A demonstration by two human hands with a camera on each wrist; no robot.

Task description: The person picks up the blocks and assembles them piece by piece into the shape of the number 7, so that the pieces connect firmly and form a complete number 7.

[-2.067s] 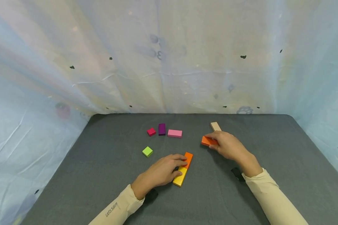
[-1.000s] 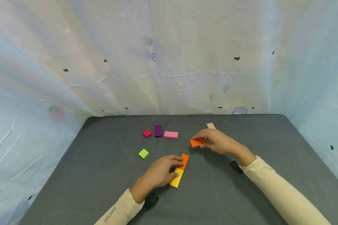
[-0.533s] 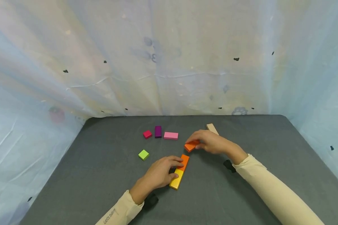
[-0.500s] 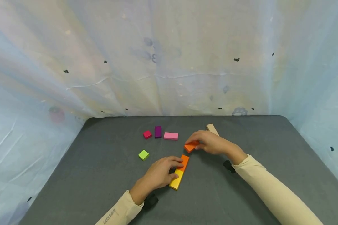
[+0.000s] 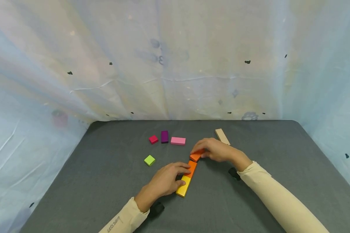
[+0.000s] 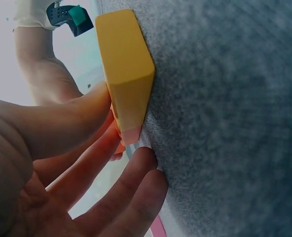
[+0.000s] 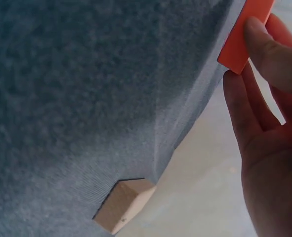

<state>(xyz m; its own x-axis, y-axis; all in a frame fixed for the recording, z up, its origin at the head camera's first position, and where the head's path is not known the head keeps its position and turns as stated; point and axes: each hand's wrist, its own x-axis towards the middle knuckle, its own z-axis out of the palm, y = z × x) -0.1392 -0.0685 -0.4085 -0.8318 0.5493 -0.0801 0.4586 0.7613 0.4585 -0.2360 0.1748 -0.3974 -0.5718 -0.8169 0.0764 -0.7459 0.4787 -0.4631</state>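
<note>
In the head view my left hand (image 5: 166,179) lies over two blocks set end to end in a slanting row. Its thumb touches the yellow block (image 5: 183,187) and its fingertips rest on the nearer orange block (image 5: 192,167). The left wrist view shows the yellow block (image 6: 126,49) flat on the grey cloth, the thumb against its top. At the row's far end my right hand (image 5: 217,150) pinches a second orange block (image 5: 195,157) between thumb and fingers. Its near end is close to the first orange block; contact is unclear. The right wrist view shows this orange block (image 7: 237,44) gripped.
Behind the right hand lies a plain wooden block (image 5: 222,136). Towards the back left are a red block (image 5: 153,139), a purple block (image 5: 164,137) and a pink block (image 5: 178,141). A green block (image 5: 149,160) lies left of the row. A pale curtain (image 5: 175,81) surrounds the grey table (image 5: 105,181).
My right hand has brought the second orange block left and nearer, turning it into line with the row. The wooden block is more exposed. My left hand has stayed on its two blocks.
</note>
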